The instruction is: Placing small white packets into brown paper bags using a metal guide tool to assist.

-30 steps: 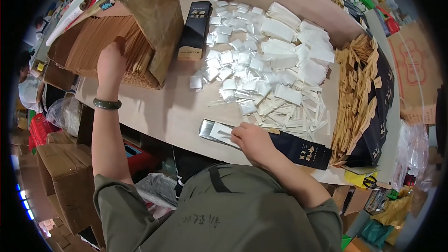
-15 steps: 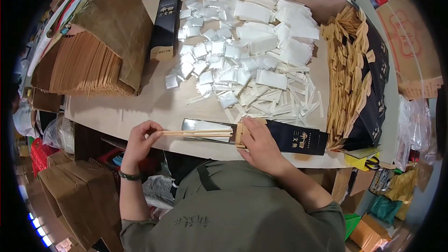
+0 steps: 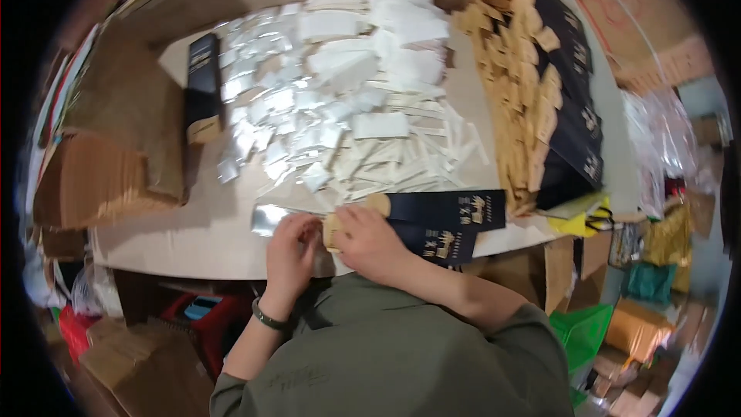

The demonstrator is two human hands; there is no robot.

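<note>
My right hand (image 3: 367,238) is closed round a dark paper sleeve (image 3: 441,246) with a tan end, held tilted over the table's front edge. At the sleeve's tan mouth, my left hand (image 3: 290,253) has its fingers curled and pinched together; what they hold is hidden and slightly blurred. A second dark sleeve (image 3: 432,208) lies flat just beyond the right hand. Partly behind my left fingers rests a shiny silver strip (image 3: 268,218). The wooden chopsticks are out of sight.
Silvery packets (image 3: 297,100), white folded napkins (image 3: 409,31) and thin white paper strips (image 3: 378,166) spread across the table. A carton of tan sticks (image 3: 96,177) stands left, near a dark box (image 3: 203,81). Stacked tan-and-dark sleeves (image 3: 513,93) line the right, near scissors (image 3: 600,218).
My left hand has moved right to the sleeve's mouth, and the chopsticks it held no longer show. The held sleeve has come nearer me, tilted, uncovering a second sleeve. The whole view has shifted.
</note>
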